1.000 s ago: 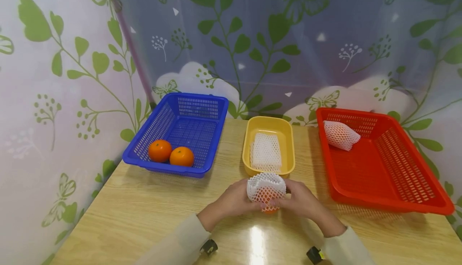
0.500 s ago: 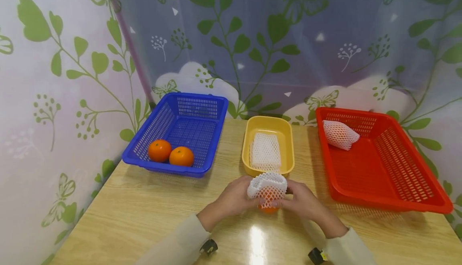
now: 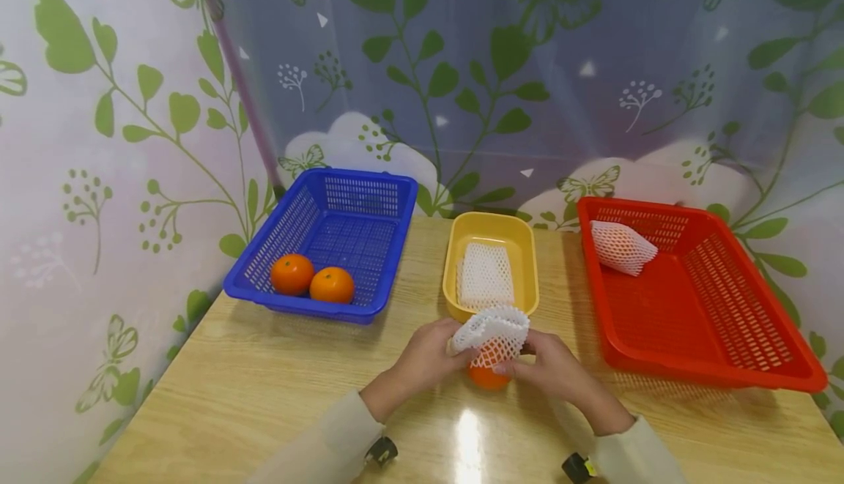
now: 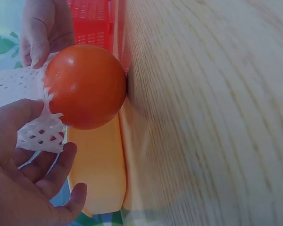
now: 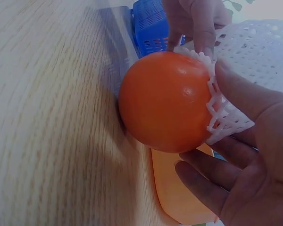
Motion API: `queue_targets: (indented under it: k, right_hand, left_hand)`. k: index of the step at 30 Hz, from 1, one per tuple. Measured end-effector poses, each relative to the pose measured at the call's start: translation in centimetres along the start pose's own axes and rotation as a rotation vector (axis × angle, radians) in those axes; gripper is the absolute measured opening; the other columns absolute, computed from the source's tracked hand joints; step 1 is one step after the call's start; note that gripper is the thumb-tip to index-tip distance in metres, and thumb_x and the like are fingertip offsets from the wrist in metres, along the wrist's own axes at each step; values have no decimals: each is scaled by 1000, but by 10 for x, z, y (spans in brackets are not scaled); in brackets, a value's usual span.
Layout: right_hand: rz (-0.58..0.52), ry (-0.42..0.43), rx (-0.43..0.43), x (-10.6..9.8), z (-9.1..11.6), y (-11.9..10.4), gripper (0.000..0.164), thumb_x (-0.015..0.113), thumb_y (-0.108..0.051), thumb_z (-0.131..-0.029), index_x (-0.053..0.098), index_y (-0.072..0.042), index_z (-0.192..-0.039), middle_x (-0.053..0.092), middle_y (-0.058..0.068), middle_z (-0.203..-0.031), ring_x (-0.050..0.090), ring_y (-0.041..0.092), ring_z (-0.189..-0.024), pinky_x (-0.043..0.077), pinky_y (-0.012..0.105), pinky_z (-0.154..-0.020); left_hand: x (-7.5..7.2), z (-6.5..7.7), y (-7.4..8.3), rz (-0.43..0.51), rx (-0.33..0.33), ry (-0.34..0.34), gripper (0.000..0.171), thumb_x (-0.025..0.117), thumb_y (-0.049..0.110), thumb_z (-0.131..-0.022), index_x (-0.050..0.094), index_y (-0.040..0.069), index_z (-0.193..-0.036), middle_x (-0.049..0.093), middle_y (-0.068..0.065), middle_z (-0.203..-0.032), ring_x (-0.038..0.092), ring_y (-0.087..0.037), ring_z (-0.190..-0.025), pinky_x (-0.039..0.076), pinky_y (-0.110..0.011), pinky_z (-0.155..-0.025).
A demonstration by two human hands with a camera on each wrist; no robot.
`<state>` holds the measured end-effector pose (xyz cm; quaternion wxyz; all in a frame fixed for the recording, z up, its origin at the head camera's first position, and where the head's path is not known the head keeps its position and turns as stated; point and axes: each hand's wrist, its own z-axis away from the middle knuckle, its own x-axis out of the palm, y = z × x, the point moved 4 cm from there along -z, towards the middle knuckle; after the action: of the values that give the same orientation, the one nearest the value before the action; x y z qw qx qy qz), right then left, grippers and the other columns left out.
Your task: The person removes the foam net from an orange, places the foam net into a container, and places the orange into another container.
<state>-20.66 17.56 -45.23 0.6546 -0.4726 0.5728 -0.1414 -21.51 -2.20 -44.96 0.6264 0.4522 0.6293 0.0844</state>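
An orange (image 3: pixel 488 377) stands on the wooden table, its lower part bare and its top inside a white foam net sleeve (image 3: pixel 493 326). My left hand (image 3: pixel 423 358) pinches the sleeve's edge on the left side, thumb on the outside. From the right, my right hand (image 3: pixel 559 368) pinches the same edge. In the left wrist view the bare side of the orange (image 4: pixel 87 87) faces the camera, with the sleeve's edge (image 4: pixel 40 134) caught between thumb and fingers. The right wrist view shows the orange (image 5: pixel 162 103) resting against the tabletop, the mesh covering its upper end.
A yellow tub (image 3: pixel 451 279) holding flat foam sleeves (image 3: pixel 486 273) stands just beyond my hands. Back left is a blue basket (image 3: pixel 389 268) with two oranges (image 3: pixel 292 274). On the right, a red basket (image 3: pixel 666 323) contains a sleeved fruit (image 3: pixel 621 247).
The sleeve has shifted up and away from me along the orange, so more of the orange's lower part shows. Both hands stay on the sleeve; the baskets have not moved.
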Motion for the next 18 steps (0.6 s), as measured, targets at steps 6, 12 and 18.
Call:
queue_targets:
  k: [6, 12, 18]
  right_hand:
    - [5, 6, 20, 1, 0, 2, 47, 77, -29, -84, 63, -2, -120, 70, 7, -111, 66, 22, -99, 54, 44, -86]
    - [23, 7, 24, 0, 1, 3, 45, 76, -30, -84, 65, -1, -118, 71, 8, -110, 67, 25, -98, 55, 45, -85]
    - [14, 40, 25, 1, 0, 3, 47, 79, -30, -82, 65, -6, -119, 69, 2, -111, 65, 18, -100, 54, 37, -86]
  left_hand:
    - [5, 1, -3, 64, -50, -66, 38, 77, 32, -84, 65, 14, -115, 67, 1, -107, 62, -13, -99, 51, -31, -86]
    - [10, 1, -1, 74, -12, -105, 61, 81, 35, -79, 56, 17, -132, 64, 3, -121, 58, -12, -110, 48, -33, -96]
    - [18, -1, 5, 97, 18, -105, 81, 84, 35, -76, 41, 19, -143, 59, 1, -129, 55, -12, -117, 46, -33, -98]
